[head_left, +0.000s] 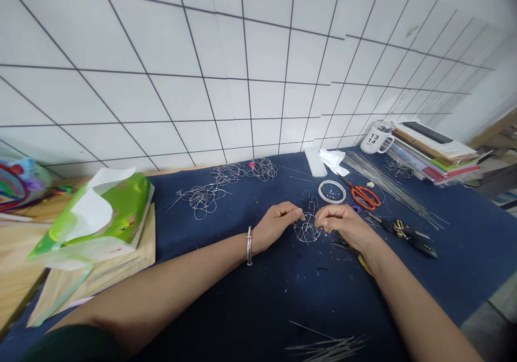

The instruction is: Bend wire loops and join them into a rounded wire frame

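My left hand point(280, 224) and right hand point(343, 223) each pinch an edge of the round wire piece point(307, 228) (silvery, openwork), which lies between them over the blue cloth point(250, 292), near the orange-handled scissors point(364, 196).

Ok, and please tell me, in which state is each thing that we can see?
Left hand, pinching the wire ornament
Right hand, fingers closed at its other side
Wire ornament, bent into loops
Tissue pack, opened, tissue sticking out
Mug, upright
Round dish, uncovered, small pieces inside
Orange-handled scissors, lying down
Long wires, loose, spread out
Books, stacked
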{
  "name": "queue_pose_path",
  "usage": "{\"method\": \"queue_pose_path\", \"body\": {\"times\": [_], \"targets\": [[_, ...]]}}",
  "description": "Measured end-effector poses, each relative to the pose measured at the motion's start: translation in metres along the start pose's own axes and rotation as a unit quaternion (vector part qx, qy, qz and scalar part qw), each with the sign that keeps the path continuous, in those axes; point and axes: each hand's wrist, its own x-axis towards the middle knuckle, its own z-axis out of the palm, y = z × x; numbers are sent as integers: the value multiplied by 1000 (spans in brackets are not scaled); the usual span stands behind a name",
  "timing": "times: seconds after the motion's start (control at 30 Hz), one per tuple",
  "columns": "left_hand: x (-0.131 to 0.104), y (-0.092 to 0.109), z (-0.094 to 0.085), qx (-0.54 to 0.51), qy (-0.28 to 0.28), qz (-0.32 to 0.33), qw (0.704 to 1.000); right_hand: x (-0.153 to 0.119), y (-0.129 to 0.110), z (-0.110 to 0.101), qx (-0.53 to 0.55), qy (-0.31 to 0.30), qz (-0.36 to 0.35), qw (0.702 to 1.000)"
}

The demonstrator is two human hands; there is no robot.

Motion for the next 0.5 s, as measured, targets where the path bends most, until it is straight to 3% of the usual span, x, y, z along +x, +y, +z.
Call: {"method": "queue_pose_path", "body": {"times": [0.5], "targets": [[-1,2,2,2,3,18,1000,0,1,1,26,0,-4,1000]]}}
